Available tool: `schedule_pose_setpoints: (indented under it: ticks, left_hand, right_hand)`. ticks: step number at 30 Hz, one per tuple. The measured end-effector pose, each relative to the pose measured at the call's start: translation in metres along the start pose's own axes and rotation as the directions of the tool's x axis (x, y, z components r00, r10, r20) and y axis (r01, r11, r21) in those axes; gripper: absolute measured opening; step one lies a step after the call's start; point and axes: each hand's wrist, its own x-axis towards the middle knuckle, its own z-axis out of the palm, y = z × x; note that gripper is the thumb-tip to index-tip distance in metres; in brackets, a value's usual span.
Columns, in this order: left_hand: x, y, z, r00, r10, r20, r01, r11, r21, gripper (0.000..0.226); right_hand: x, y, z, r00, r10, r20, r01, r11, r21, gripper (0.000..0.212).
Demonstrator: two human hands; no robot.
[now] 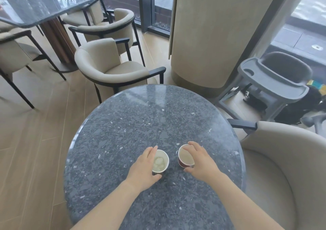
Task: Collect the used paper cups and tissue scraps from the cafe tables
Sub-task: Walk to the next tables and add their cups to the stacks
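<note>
Left grip [143,168]: clamped on the left paper cup [165,156], with the fingers wrapped round its left wall and the thumb pressed to its near side. Right grip [200,161]: clamped on the right paper cup [185,156], with the fingers arched over the far rim and the thumb at the near base. Both cups are on the near half of the round, dark speckled stone surface [150,116], close together but not touching. The left paper cup is white inside and holds crumpled tissue scraps [158,163]. The right paper cup shows a dark red outer wall on its near-left side and a pale interior; whether it sits fully upright cannot be told. A beige armchair [112,70] with a dark frame stands at the far-left edge of the surface. A second beige armchair [285,176] stands at its right. A grey high chair [275,81] stands beside a wide beige column [211,35]. The floor [35,141] is light wood plank.
</note>
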Motion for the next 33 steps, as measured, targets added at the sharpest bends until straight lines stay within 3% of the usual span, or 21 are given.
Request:
schedule_pose_setpoints:
  ticks: [5, 14, 20, 29, 33]
  left_hand:
    - [-0.004, 0.004, 0.003, 1.0, 0.027, 0.016, -0.027, 0.999, 0.03, 0.079]
    - [-0.022, -0.011, -0.035, 0.985, -0.048, -0.166, 0.018, 0.984, -0.179, 0.077]
    - [-0.051, -0.038, -0.06, 0.962, -0.148, -0.228, 0.07, 0.945, -0.319, 0.065]
    - [-0.105, -0.106, -0.127, 0.912, -0.212, -0.352, 0.053, 0.91, -0.411, 0.039]
    - [-0.14, -0.144, -0.159, 0.871, -0.249, -0.424, 0.034, 0.891, -0.453, 0.018]
  right_hand:
    - [-0.006, -0.004, 0.009, 0.998, -0.012, -0.064, 0.014, 0.999, 0.028, 0.049]
    - [-0.013, -0.052, 0.004, 0.967, -0.173, -0.186, 0.2, 0.97, 0.138, 0.034]
    - [-0.005, -0.105, 0.003, 0.959, -0.222, -0.175, 0.249, 0.956, 0.152, 0.014]
    - [0.01, -0.213, 0.014, 0.883, -0.369, -0.29, 0.421, 0.896, 0.141, 0.017]
    - [0.013, -0.273, 0.025, 0.833, -0.439, -0.336, 0.502, 0.856, 0.124, 0.016]
